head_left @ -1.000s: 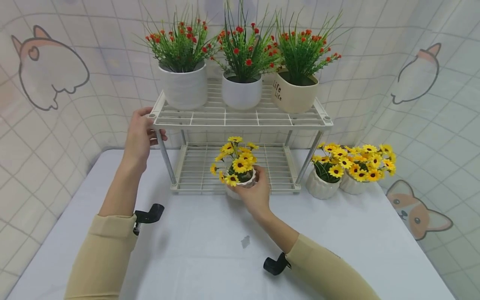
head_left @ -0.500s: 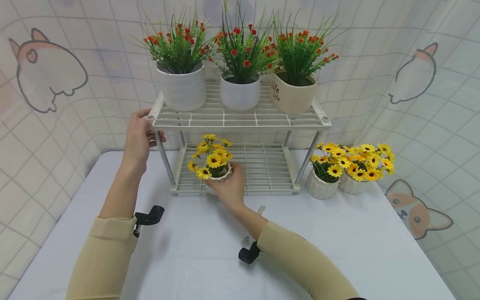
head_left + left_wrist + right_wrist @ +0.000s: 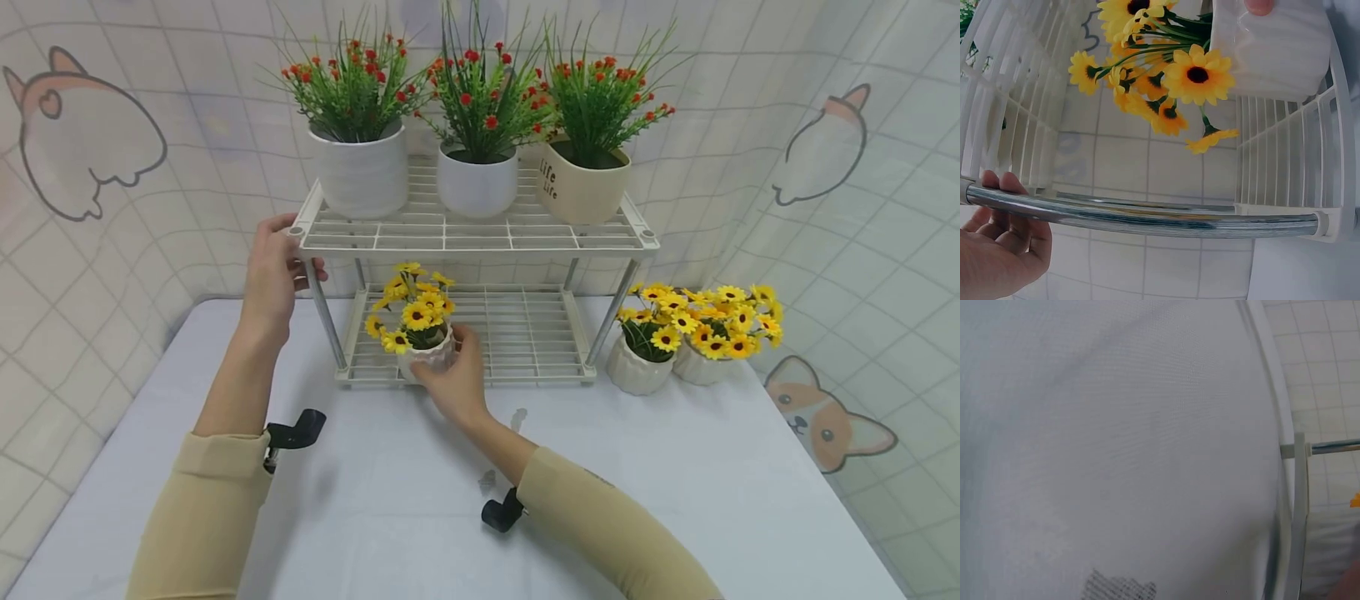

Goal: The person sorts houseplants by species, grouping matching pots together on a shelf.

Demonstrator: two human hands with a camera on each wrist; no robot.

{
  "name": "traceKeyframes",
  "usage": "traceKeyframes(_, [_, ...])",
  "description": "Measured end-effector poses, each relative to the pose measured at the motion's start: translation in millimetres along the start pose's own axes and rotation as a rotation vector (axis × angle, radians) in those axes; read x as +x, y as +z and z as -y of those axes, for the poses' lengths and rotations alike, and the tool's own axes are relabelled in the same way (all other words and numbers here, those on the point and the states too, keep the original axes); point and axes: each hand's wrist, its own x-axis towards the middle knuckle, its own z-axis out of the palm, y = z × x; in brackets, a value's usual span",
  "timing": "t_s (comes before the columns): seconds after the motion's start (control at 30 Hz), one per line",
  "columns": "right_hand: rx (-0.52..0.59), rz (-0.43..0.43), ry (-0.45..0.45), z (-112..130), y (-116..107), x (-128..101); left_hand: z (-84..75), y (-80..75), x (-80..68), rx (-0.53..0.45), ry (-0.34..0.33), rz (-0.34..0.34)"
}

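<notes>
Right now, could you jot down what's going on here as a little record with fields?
Left hand: the left hand grips the top left corner of the white rack.
Right hand: the right hand holds a small white sunflower pot at the left front of the rack's lower shelf.
Top shelf: three pots of red-flowered plants in a row.
Beside the rack: two more sunflower pots on the table, to the right.
Backdrop: tiled curtain with cartoon dog prints.
</notes>
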Motion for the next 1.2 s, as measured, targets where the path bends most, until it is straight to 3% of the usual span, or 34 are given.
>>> traceKeyframes(0.23, [0.013,-0.039,-0.012,0.2,13.9,7.5,-1.9,1.1,0.3,-0.009,-0.005,-0.013])
traceKeyframes(0.57, [-0.061,0.005,0.076,12.6,39.2,23.9,-1.5,1.2,-0.4,-0.008,-0.001,-0.031])
traceKeyframes(0.83, [-0.151,0.058,0.084,15.5,51.1,37.3,-0.8,2.1,-1.4,0.017,0.006,-0.029])
traceKeyframes(1.0, [-0.121,0.096,0.069,12.7,49.4,35.7,-2.0,2.2,-1.7,0.011,0.004,-0.029])
traceKeyframes(1.2, [-0.027,0.167,0.048,12.9,31.7,21.4,-2.1,2.7,-1.3,0.003,-0.005,-0.029])
